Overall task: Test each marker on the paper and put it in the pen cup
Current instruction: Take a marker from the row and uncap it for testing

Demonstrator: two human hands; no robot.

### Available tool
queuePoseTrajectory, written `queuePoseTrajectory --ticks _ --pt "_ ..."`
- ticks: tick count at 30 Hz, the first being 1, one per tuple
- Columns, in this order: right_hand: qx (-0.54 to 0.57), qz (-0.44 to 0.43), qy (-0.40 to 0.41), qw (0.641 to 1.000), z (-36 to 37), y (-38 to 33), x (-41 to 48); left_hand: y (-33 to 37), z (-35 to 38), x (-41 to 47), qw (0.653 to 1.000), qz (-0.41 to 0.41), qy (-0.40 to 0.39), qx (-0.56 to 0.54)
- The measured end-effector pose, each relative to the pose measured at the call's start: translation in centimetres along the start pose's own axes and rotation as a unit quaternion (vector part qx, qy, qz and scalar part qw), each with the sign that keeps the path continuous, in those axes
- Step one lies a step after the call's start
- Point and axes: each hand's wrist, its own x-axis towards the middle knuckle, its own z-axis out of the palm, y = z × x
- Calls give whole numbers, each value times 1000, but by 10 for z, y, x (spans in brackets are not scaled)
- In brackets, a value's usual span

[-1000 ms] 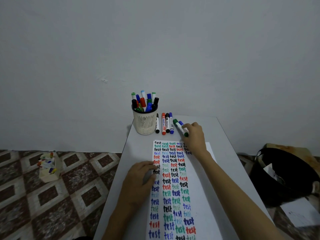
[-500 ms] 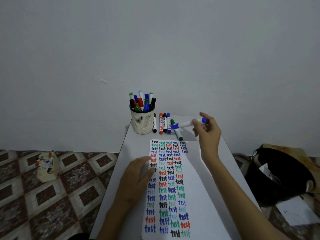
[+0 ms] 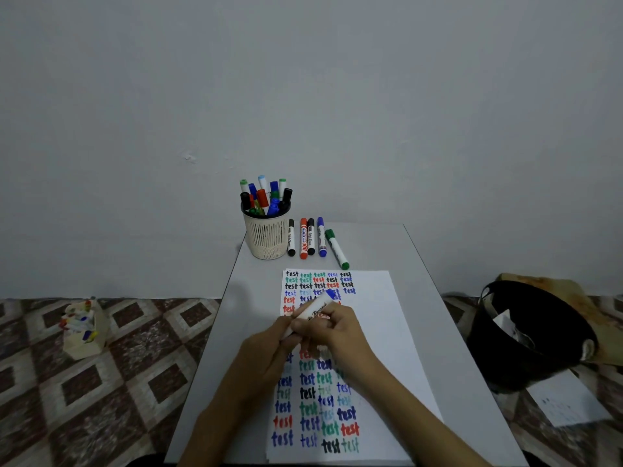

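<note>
Gripping blue marker: right hand mid-barrel, left hand pinching near end; light, stiff, probably slick.

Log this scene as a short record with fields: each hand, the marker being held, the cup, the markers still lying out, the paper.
held marker: white, blue end, tilted over the paper
left hand: grips its near end
right hand: grips its barrel
pen cup: upright, holds many markers
loose markers: five lying right of the cup
paper: rows of coloured "test" words
</note>
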Motion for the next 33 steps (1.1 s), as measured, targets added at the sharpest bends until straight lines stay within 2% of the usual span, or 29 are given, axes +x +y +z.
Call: queuePoseTrajectory --ticks 5,9,12,14,17,19,21,26,29,33 --pt "29 6 2 1000 1 0 -1 -2 0 -1 1000 -2 -6 -22" --pt "18 -13 6 1000 -3 -3 1 -3 -2 0 999 -2 19 -45" --pt "-12 -34 -47 998 -6 -17 1 -3 -4 0 997 -4 43 -58" --pt "-35 -32 -54 997 -12 -24 5 0 -4 -1 998 -2 41 -48" --pt "32 -46 31 998 -32 -34 22 0 -4 -1 999 -12 34 -35" --pt "131 -62 101 984 -56 -39 37 -2 -2 1 999 -17 39 -32" --pt "158 -75 152 973 -79 -37 50 -5 1 1 999 -18 40 -15" --pt "50 -23 164 985 -98 -20 61 -10 3 3 998 -42 45 -7" --pt "61 27 150 986 -95 -14 68 -10 0 2 998 -48 41 3" --pt "-30 23 177 983 -86 -6 78 -12 0 1 999 -42 13 9"
